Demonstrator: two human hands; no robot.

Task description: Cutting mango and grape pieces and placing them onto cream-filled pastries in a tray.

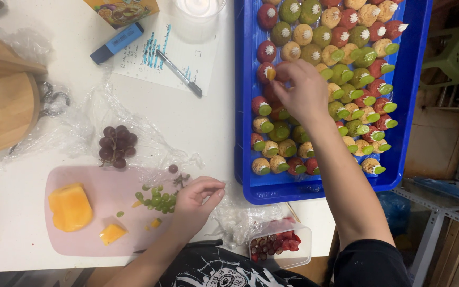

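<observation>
Small round pastries (322, 37) in red, green and tan, cream-topped and many capped with grape halves, sit in rows in the blue tray (245, 133), beside cut green grapes (158, 201) heaped on the pink board (81, 239).

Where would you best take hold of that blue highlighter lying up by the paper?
Probably around the middle of the blue highlighter, pinching its two long sides from above. It lies flat and slanted on the white table, with its dark cap at the lower-left end, and its barrel is clear of the paper.

A white table (203, 133) carries a blue tray (415, 79), pink cutting board (107, 223), and clear tub (293, 250).
</observation>
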